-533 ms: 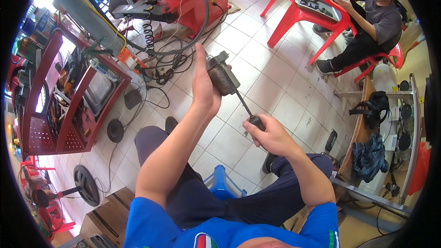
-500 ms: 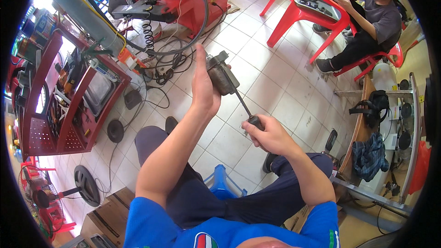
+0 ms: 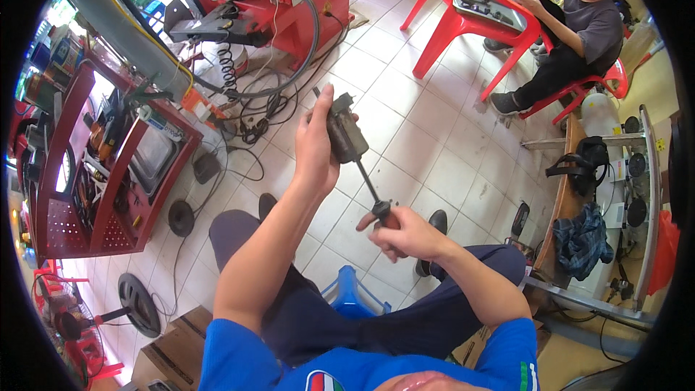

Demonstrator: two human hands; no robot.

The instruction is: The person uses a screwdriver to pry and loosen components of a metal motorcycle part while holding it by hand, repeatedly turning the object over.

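My left hand (image 3: pixel 316 146) is raised in front of me, its fingers wrapped round a grimy metal motor (image 3: pixel 346 134) with a cylindrical body and a bracket-like top end. My right hand (image 3: pixel 405 234), lower and to the right, grips the handle of a screwdriver (image 3: pixel 371 187). Its long dark shaft points up and left to the motor's lower end. Where the tip sits, on or behind the casing, cannot be made out. Part of the motor is hidden by my left palm.
A dark red tool rack (image 3: pixel 123 174) stands at the left. Hoses and cables (image 3: pixel 271 101) lie near a red machine (image 3: pixel 308 11). A red chair (image 3: pixel 463 29) holds parts beside a seated person (image 3: pixel 590 22). A blue stool (image 3: pixel 350 293) is below my hands.
The motor has tilted in my left hand and sits slightly lower. My right hand has moved left and down with the screwdriver, whose shaft now shows only below the motor.
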